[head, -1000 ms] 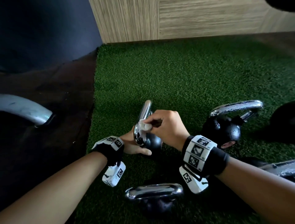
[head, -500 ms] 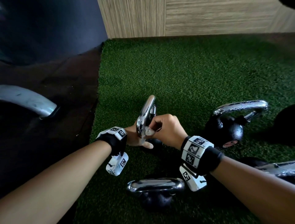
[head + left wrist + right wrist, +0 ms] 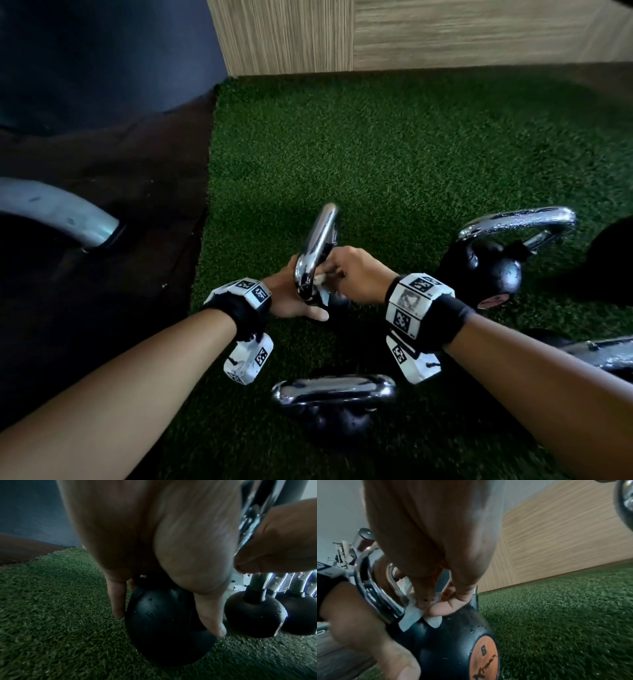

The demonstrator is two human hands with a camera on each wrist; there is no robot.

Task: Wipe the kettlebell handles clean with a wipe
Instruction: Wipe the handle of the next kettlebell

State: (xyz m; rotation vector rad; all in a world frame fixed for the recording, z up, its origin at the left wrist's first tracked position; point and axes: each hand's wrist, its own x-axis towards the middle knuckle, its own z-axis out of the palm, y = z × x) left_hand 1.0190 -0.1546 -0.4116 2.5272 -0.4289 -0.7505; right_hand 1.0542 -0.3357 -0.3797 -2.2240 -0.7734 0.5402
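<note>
My right hand (image 3: pixel 356 277) pinches the white wipe (image 3: pixel 412 613) between thumb and fingers (image 3: pixel 436 609), pressing it at the foot of the chrome handle (image 3: pixel 317 246), right where it meets the black kettlebell (image 3: pixel 447 642). My left hand (image 3: pixel 291 298) cups that bell's body, fingers (image 3: pixel 116 601) spread down its side. It stands on the green turf (image 3: pixel 394 154), near the left edge. Another kettlebell (image 3: pixel 486 267) stands to the right, a third (image 3: pixel 334 394) nearer me.
</note>
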